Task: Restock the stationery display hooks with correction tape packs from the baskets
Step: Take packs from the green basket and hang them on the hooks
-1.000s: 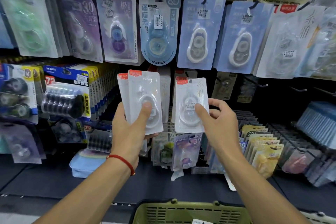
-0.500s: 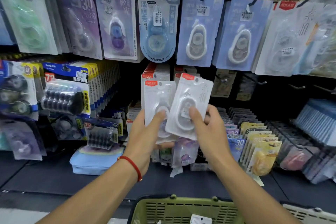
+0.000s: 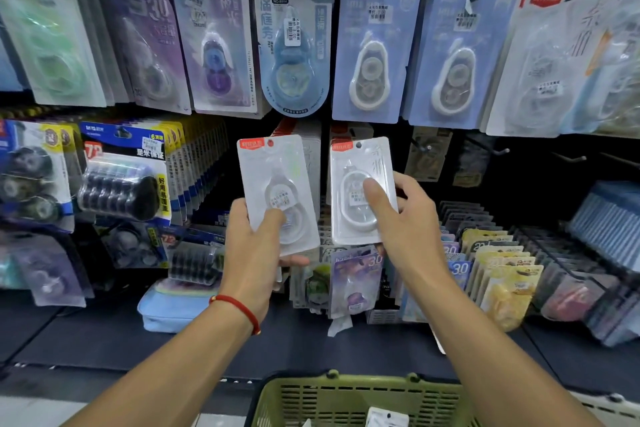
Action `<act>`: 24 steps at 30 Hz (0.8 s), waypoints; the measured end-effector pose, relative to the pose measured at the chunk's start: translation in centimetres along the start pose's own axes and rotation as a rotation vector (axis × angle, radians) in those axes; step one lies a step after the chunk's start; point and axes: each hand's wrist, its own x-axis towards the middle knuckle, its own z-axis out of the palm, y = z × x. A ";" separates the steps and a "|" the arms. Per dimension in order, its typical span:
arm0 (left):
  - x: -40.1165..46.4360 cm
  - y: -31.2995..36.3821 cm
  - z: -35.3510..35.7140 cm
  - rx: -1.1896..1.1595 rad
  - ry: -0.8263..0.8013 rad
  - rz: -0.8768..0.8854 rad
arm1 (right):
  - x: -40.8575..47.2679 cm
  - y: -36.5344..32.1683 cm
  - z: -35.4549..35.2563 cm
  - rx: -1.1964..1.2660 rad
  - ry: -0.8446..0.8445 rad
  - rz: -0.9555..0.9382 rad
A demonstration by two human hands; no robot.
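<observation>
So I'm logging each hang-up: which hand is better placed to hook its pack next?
Probably the right hand. Its white pack is upright with the hang hole clear, nearest the bare hooks on the right. The left hand holds its pack tilted and farther away.

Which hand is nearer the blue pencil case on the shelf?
Left. The left hand holds a pack just above and right of the blue pencil case; the right hand is farther right, holding another pack.
</observation>
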 end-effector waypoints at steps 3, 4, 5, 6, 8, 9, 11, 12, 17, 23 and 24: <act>-0.1 -0.1 0.2 -0.007 0.006 0.029 | 0.1 0.1 0.1 -0.092 0.009 0.026; -0.1 -0.1 0.3 -0.002 0.004 0.045 | 0.0 0.4 0.2 -0.198 0.013 0.036; -0.1 -0.2 0.3 0.008 -0.008 0.058 | -0.2 0.7 0.3 -0.342 0.026 0.031; -0.1 -0.3 0.4 0.015 -0.039 0.063 | -0.6 0.9 0.4 -0.449 0.031 0.002; -0.2 -0.6 0.6 0.000 -0.151 0.030 | -1.5 1.2 0.8 -0.408 -0.053 -0.047; -0.3 -0.7 0.8 -0.015 -0.218 -0.002 | -1.8 1.2 1.0 -0.300 -0.130 -0.033; -0.6 -0.9 1.3 -0.016 -0.318 -0.052 | -2.3 1.5 1.3 -0.123 -0.224 0.010; -0.8 -1.1 1.6 0.009 -0.337 -0.059 | -2.3 1.7 1.3 -0.074 -0.202 0.022; -1.1 -1.5 1.9 0.242 -0.339 -0.011 | -1.5 1.8 0.3 -0.015 -0.040 0.016; -1.0 -1.5 1.8 0.312 -0.365 0.081 | -0.8 0.9 -0.1 0.012 -0.056 0.014; -0.9 -1.4 1.8 0.322 -0.361 0.092 | -0.8 0.8 -0.2 0.018 -0.050 0.009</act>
